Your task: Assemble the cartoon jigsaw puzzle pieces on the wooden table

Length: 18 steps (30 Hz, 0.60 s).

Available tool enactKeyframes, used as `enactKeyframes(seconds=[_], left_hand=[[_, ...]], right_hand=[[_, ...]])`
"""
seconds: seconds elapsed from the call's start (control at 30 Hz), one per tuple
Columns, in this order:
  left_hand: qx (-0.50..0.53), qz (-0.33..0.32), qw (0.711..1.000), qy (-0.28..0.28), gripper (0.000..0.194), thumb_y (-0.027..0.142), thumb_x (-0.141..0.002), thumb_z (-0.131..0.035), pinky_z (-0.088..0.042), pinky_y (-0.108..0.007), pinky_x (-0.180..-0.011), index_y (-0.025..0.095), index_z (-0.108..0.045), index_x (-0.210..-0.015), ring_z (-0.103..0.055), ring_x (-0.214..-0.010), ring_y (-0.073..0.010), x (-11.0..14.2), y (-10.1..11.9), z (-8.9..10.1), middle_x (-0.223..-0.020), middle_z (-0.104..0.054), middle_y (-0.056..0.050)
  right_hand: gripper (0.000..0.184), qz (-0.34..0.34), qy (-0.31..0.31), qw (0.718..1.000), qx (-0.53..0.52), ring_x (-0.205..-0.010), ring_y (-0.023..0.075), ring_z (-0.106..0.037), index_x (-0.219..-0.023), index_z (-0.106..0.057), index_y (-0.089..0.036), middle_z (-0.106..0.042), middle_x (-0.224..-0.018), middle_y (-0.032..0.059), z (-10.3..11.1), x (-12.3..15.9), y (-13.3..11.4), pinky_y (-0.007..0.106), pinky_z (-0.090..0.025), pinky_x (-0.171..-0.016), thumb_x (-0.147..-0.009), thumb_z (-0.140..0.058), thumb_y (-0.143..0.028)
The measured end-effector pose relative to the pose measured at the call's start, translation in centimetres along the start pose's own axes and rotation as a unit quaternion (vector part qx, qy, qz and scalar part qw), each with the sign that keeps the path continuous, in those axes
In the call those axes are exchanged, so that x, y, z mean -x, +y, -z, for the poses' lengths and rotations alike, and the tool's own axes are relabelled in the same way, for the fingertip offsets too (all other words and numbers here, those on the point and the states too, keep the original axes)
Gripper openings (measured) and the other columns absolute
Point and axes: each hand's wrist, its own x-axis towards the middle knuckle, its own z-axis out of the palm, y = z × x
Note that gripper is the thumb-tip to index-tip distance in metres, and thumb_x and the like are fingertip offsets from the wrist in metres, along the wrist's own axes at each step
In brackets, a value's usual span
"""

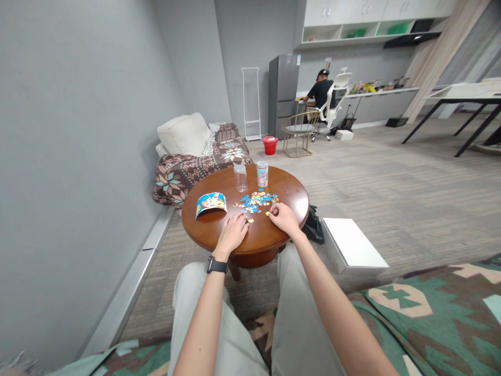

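My left hand (pixel 234 231) rests on the round wooden table (pixel 203 234), fingers stretched out and lying flat. Right by its fingertips is a yellow puzzle piece (pixel 251 221). With thumb and finger pinched, my right hand (pixel 285 219) holds another small yellow puzzle piece at the near edge of the pile. The pile of loose puzzle pieces (pixel 256 200), mostly blue, yellow and pink, spreads over the middle of the table. To the left stands a curved picture sheet (pixel 211 203) with a cartoon print. Behind the pile are a clear jar (pixel 241 179) and a printed canister (pixel 262 175).
A white box (pixel 354 243) sits on the floor to the right, with a black bag (pixel 313 225) beside the table. A covered couch (pixel 203 162) is at the left. Further back are a red bucket (pixel 270 145), a metal chair (pixel 299 133) and a seated person (pixel 321 94).
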Motion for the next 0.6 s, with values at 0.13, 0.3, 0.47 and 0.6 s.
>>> enactKeyframes(seconds=[0.13, 0.3, 0.47, 0.6], left_hand=[[0.006, -0.002, 1.0, 0.003, 0.02, 0.027, -0.1, -0.046, -0.03, -0.05, -0.12, 0.022, -0.061, -0.112, -0.047, -0.136, -0.0248, 0.0, -0.1, 0.0, -0.142, -0.054, -0.01], [0.028, -0.033, 0.999, 0.013, 0.029, 0.026, -0.101, -0.044, -0.032, -0.05, -0.119, 0.027, -0.063, -0.123, -0.041, -0.143, -0.0274, -0.1, -0.4, -0.2, -0.152, -0.045, -0.008], [0.063, -0.057, 0.996, 0.008, 0.026, 0.028, -0.101, -0.046, -0.034, -0.047, -0.119, 0.025, -0.07, -0.111, -0.041, -0.144, -0.0289, -0.3, -1.0, -0.6, -0.142, -0.056, -0.007], [0.104, -0.06, 0.993, 0.019, 0.019, 0.028, -0.098, -0.052, -0.037, -0.043, -0.117, 0.021, -0.067, -0.106, -0.05, -0.136, -0.0261, -0.4, -1.3, -0.7, -0.135, -0.061, -0.009]], right_hand=[[0.006, 0.005, 0.011, 1.0, -0.022, -0.072, 0.0155, -0.055, -0.075, -0.058, -0.021, -0.059, -0.075, -0.0012, -0.2, 0.0, 0.3, 0.028, -0.041, -0.071, -0.078, -0.063, -0.02], [0.005, 0.012, 0.011, 0.999, -0.044, -0.074, 0.016, -0.058, -0.076, -0.059, -0.022, -0.062, -0.076, -0.0011, -0.3, 0.0, 0.5, 0.028, -0.043, -0.073, -0.077, -0.062, -0.019], [0.019, 0.009, 0.007, 0.999, -0.036, -0.074, 0.0172, -0.059, -0.09, -0.068, -0.023, -0.063, -0.077, -0.0001, -0.2, 0.0, 0.4, 0.029, -0.044, -0.075, -0.079, -0.056, -0.014], [0.024, 0.019, 0.014, 0.999, -0.034, -0.077, 0.0183, -0.059, -0.093, -0.07, -0.022, -0.063, -0.081, 0.0021, -0.1, 0.1, 0.4, 0.03, -0.044, -0.077, -0.079, -0.052, -0.013]])
